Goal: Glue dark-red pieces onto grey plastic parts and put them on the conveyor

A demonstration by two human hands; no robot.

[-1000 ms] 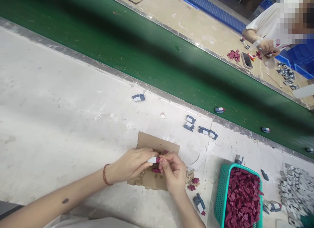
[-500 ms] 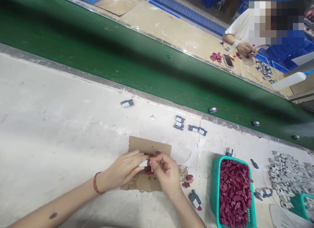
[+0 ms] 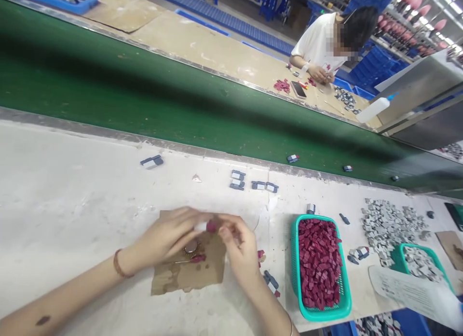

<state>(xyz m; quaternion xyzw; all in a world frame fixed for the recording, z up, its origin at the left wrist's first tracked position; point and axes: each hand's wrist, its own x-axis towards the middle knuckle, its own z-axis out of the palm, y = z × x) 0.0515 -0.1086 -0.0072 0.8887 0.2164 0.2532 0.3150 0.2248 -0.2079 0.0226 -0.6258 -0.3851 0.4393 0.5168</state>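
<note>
My left hand (image 3: pixel 170 237) reaches over a stained cardboard sheet (image 3: pixel 188 280), pinching a small block with a whitish body (image 3: pixel 200 226) and a dark red end (image 3: pixel 211 226). Beside that red end is my right hand (image 3: pixel 239 246), its thumb and forefinger a little apart; motion blur hides whether they touch it. On the cardboard below lie a small round cap-like dish (image 3: pixel 190 247), a thin stick and a dark red piece (image 3: pixel 198 259). To the right of my right wrist lies a grey-blue and white assembled piece with a red end (image 3: pixel 271 283).
A green basket (image 3: pixel 294 268) of red pieces stands at right, near a pile of grey-white pieces (image 3: pixel 388 220) and a smaller green basket (image 3: pixel 400 256). Several assembled pieces (image 3: pixel 237 179) lie near the green belt (image 3: pixel 144 99). Across it, a person (image 3: pixel 314 46) handles small parts.
The view has shifted, with the scene sliding left. My right fingers have loosened from their pinch at the red end, and more of the cardboard, dish and stick shows between my hands.
</note>
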